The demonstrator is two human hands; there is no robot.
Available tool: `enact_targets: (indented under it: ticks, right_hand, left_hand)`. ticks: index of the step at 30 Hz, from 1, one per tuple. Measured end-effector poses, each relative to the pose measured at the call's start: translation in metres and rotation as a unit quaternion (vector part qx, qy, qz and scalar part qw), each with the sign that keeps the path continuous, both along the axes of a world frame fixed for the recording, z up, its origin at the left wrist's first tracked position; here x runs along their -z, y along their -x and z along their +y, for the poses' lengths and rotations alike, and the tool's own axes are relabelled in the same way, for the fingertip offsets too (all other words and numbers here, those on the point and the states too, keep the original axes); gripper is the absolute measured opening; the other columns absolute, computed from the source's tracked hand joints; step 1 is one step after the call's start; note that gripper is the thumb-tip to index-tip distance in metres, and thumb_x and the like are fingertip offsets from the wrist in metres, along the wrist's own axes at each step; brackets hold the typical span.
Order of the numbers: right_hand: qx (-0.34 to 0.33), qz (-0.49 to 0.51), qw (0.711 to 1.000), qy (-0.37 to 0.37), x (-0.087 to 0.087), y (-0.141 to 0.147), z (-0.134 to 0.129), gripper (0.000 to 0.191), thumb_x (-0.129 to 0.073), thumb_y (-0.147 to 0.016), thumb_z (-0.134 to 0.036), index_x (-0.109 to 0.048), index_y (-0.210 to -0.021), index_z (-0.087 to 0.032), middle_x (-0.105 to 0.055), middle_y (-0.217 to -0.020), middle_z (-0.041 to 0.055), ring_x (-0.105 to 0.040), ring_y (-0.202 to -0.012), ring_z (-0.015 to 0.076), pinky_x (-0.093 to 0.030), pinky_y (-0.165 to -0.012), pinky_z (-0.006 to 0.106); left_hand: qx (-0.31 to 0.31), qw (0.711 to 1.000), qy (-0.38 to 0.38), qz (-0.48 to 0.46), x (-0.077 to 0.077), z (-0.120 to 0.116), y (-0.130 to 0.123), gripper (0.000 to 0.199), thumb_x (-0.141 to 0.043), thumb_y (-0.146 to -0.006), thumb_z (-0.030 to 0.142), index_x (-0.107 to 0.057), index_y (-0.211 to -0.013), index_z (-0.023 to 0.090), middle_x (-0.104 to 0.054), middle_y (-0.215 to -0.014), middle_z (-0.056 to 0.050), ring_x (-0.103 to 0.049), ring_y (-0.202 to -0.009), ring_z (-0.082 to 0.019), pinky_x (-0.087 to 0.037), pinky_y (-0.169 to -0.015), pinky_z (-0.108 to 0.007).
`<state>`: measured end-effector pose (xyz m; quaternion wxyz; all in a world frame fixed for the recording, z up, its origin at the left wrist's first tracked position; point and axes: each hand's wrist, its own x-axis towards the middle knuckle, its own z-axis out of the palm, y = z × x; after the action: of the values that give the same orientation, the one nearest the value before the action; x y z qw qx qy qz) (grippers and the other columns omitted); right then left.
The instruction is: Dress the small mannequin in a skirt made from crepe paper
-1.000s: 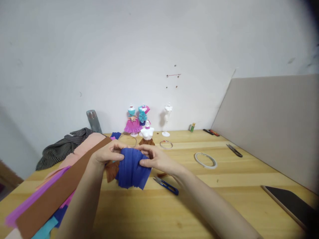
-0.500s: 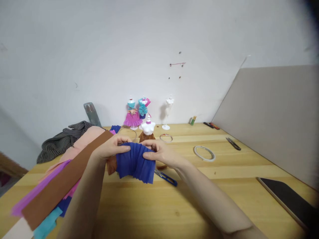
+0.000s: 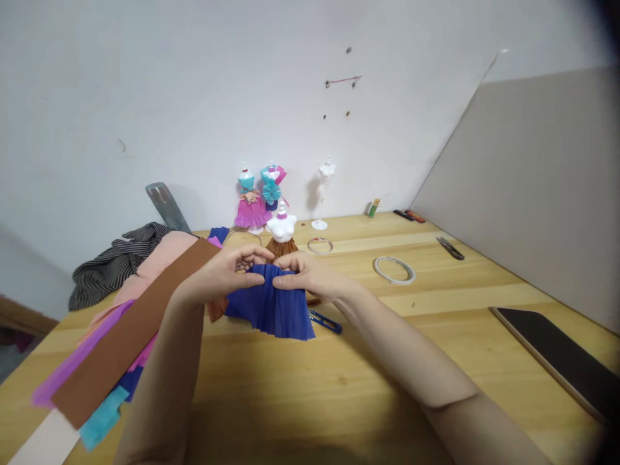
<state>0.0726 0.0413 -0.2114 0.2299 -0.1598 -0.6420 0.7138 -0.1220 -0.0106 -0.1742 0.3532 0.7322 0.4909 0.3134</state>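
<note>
Between my hands hangs a pleated piece of blue crepe paper (image 3: 271, 309), its lower edge fanned out above the wooden table. My left hand (image 3: 232, 271) pinches its top edge near the middle. Close beside it, my right hand (image 3: 303, 276) pinches the same edge between thumb and fingers. Just behind the paper stands a small white mannequin bust (image 3: 281, 227) with a brown ruffled skirt (image 3: 282, 249). Blue-handled snips (image 3: 326, 321) lie to the right under the paper, their blades hidden. A brown scrap (image 3: 216, 309) shows at the paper's left.
Crepe strips, a long brown one (image 3: 130, 329) on top, cover the left side beside striped cloth (image 3: 113, 261) and a bottle (image 3: 168, 208). Dressed mannequins (image 3: 252, 210) and a bare one (image 3: 323, 194) stand behind. Rightward lie a tape ring (image 3: 394, 270), scissors (image 3: 450, 248) and a phone (image 3: 557, 361).
My hands have come closer together along the blue paper's top edge, gathering it, and its lower edge spreads further right. The camera view has tilted down slightly.
</note>
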Motion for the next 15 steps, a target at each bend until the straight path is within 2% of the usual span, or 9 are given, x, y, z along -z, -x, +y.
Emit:
enact_targets:
  ticks: [3, 5, 8, 10, 11, 13, 15]
  right_hand:
    - [-0.005, 0.017, 1.0, 0.002, -0.002, -0.004, 0.002, 0.028, -0.077, -0.065, -0.037, -0.069, -0.077, -0.013, -0.066, -0.068, -0.0004, -0.058, -0.059, 0.0107, -0.044, -0.061, 0.023]
    - [-0.001, 0.017, 1.0, -0.009, -0.005, -0.007, 0.003, 0.029, -0.077, -0.065, -0.037, -0.069, -0.078, -0.012, -0.067, -0.071, 0.0007, -0.059, -0.061, 0.0114, -0.044, -0.061, 0.024]
    - [0.02, 0.002, 0.999, -0.039, -0.009, -0.01, 0.004, 0.026, -0.075, -0.066, -0.036, -0.066, -0.074, -0.013, -0.064, -0.069, -0.0005, -0.055, -0.059, 0.0103, -0.042, -0.058, 0.022]
    - [0.037, -0.019, 0.997, -0.07, -0.01, -0.01, 0.005, 0.024, -0.072, -0.067, -0.035, -0.064, -0.071, -0.013, -0.06, -0.065, -0.0021, -0.051, -0.056, 0.0093, -0.04, -0.055, 0.022]
    - [0.046, -0.032, 0.994, -0.091, -0.009, -0.009, 0.005, 0.023, -0.071, -0.068, -0.034, -0.063, -0.07, -0.014, -0.059, -0.063, -0.0028, -0.049, -0.055, 0.009, -0.038, -0.054, 0.022]
    - [0.07, -0.065, 0.984, -0.15, -0.006, -0.008, 0.006, 0.02, -0.067, -0.071, -0.033, -0.059, -0.067, -0.014, -0.055, -0.061, -0.0038, -0.046, -0.053, 0.0089, -0.036, -0.052, 0.022]
    - [0.103, -0.098, 0.963, -0.227, -0.002, -0.005, 0.007, 0.019, -0.063, -0.073, -0.029, -0.055, -0.063, -0.015, -0.05, -0.058, -0.0045, -0.043, -0.052, 0.0088, -0.033, -0.05, 0.021]
  left_hand:
    - [-0.128, 0.988, -0.076, 0.027, -0.005, -0.006, -0.002, 0.032, -0.066, -0.073, 0.034, -0.068, -0.101, 0.017, -0.071, -0.097, -0.007, -0.065, -0.089, -0.021, -0.05, -0.08, -0.031]
    - [-0.185, 0.978, -0.078, 0.056, -0.007, -0.01, -0.002, 0.027, -0.062, -0.076, 0.041, -0.071, -0.083, 0.016, -0.071, -0.081, -0.006, -0.065, -0.077, -0.02, -0.051, -0.071, -0.029]
    - [-0.163, 0.985, 0.046, 0.038, -0.003, -0.013, -0.005, 0.046, -0.051, -0.081, 0.054, -0.066, -0.061, 0.016, -0.066, -0.057, -0.005, -0.061, -0.056, -0.018, -0.048, -0.055, -0.027]
    - [-0.144, 0.981, 0.127, -0.003, 0.006, -0.014, -0.011, 0.053, -0.045, -0.081, 0.06, -0.064, -0.06, 0.016, -0.065, -0.053, -0.006, -0.06, -0.051, -0.018, -0.048, -0.051, -0.027]
    - [-0.148, 0.978, 0.145, -0.016, 0.012, -0.014, -0.015, 0.055, -0.043, -0.081, 0.062, -0.063, -0.059, 0.016, -0.063, -0.05, -0.005, -0.059, -0.049, -0.017, -0.047, -0.05, -0.027]
    - [-0.178, 0.973, 0.142, -0.05, 0.024, -0.016, -0.025, 0.05, -0.044, -0.081, 0.061, -0.059, -0.06, 0.017, -0.061, -0.051, -0.003, -0.057, -0.049, -0.017, -0.047, -0.051, -0.027]
    - [-0.195, 0.973, 0.097, -0.071, 0.034, -0.021, -0.036, 0.044, -0.045, -0.081, 0.057, -0.057, -0.065, 0.018, -0.062, -0.061, -0.002, -0.059, -0.059, -0.017, -0.048, -0.055, -0.028]
